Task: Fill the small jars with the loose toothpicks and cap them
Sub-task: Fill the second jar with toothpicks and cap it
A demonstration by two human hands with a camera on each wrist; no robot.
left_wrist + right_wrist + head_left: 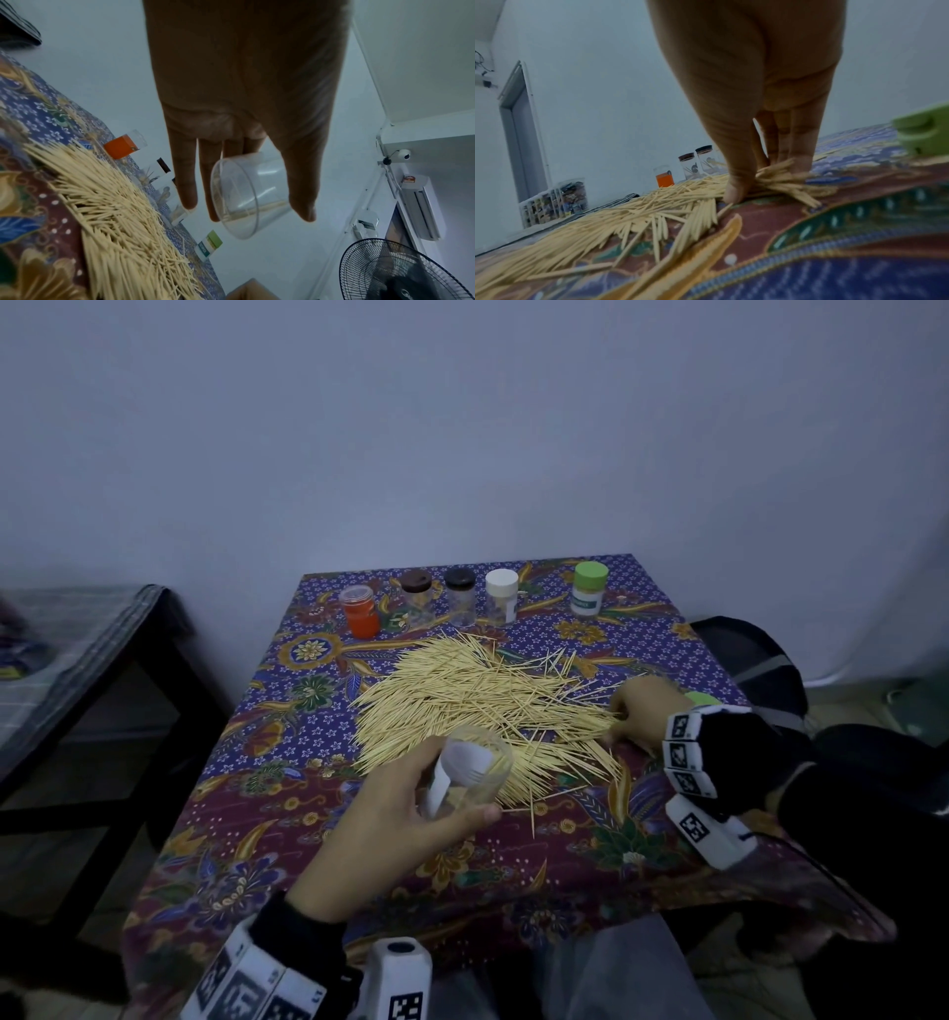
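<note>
Left hand [390, 819] grip clamped around a clear, uncapped jar [470, 775], tilted above the table [287, 865]. Right hand [644, 711] grip pinching pale, pointed toothpicks [477, 706] at the heap's right edge.

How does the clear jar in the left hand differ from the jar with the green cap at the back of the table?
The clear jar has no cap; the green-capped jar is closed. The clear jar is held tilted above the table by the left hand; the green-capped jar stands upright on the tablecloth, untouched. The clear jar holds at most a few toothpicks; the green-capped jar's label hides its contents. Both are small, round jars.
</note>
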